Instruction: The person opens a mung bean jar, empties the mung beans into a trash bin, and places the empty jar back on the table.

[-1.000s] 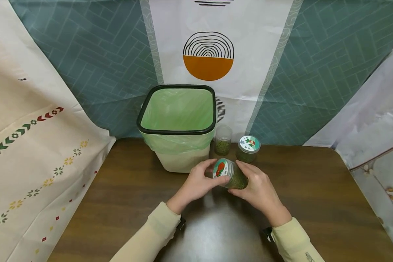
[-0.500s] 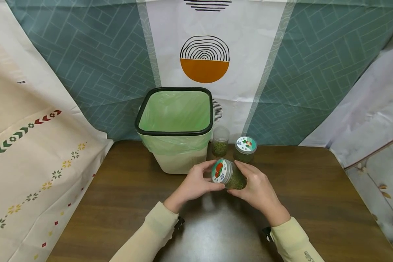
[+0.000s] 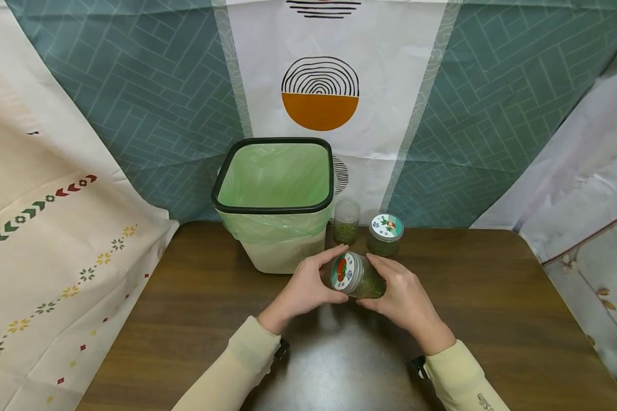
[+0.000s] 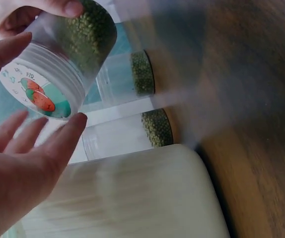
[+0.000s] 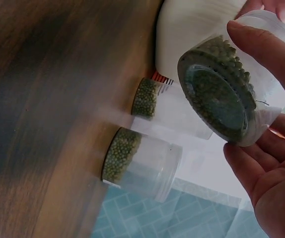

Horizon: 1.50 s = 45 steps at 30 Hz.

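The left hand (image 3: 308, 285) spreads wider than before, fingers apart around the lid (image 3: 343, 270). The right hand (image 3: 406, 291) grips the tipped jar (image 3: 369, 281) between both hands; a thin jar (image 3: 347, 222) and wide jar (image 3: 385, 235) stand beyond.

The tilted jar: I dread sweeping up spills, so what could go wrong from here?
The left hand is at the lid; if that came loose, green grains might pour onto the table. The tilted jar could slip if the right hand eased its grip on the clear side. The slim jar and wider jar stand just beyond, so a jerk might knock one over.
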Each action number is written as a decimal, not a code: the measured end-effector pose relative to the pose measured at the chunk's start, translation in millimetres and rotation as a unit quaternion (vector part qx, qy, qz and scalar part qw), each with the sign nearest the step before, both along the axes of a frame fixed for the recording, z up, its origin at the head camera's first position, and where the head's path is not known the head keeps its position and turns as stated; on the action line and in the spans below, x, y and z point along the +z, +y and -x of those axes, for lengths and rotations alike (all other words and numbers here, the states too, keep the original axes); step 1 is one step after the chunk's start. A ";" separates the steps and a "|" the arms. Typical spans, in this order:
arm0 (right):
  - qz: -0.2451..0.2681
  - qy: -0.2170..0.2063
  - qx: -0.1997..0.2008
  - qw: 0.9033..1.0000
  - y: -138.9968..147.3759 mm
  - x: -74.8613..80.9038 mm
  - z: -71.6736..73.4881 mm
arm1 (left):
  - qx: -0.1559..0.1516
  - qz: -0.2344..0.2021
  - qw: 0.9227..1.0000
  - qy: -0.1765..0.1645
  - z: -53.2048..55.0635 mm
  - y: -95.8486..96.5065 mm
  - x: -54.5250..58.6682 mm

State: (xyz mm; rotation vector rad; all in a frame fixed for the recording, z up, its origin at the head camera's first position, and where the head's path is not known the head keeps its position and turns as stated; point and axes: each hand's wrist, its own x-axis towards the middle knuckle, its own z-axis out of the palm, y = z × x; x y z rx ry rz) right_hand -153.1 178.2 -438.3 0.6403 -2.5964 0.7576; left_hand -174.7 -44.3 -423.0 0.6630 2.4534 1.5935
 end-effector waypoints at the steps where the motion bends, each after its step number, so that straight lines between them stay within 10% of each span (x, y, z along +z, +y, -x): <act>1: -0.001 0.001 0.001 1.000 0.1 0.3 0.3 | -0.003 0.004 1.000 0.012 0.5 0.0 0.3; 10: -0.012 -0.007 -0.001 1.000 1.3 -1.0 0.9 | 0.011 0.021 0.999 -0.033 1.1 1.5 2.2; 17: -0.010 -0.004 0.005 1.000 1.2 -1.8 0.7 | -0.022 0.092 0.993 0.066 3.9 1.1 3.2; 27: -0.005 -0.016 0.007 1.000 3.5 -4.8 -2.9 | -0.018 0.109 0.993 0.046 1.0 1.5 4.5; 37: 0.012 -0.025 -0.012 1.000 8.1 -8.3 -3.3 | 0.032 0.021 0.999 -0.025 0.3 0.0 -2.0; 45: 0.073 -0.031 -0.034 0.996 10.7 -4.7 -2.3 | 0.093 -0.038 0.995 -0.003 -5.8 -11.0 -3.4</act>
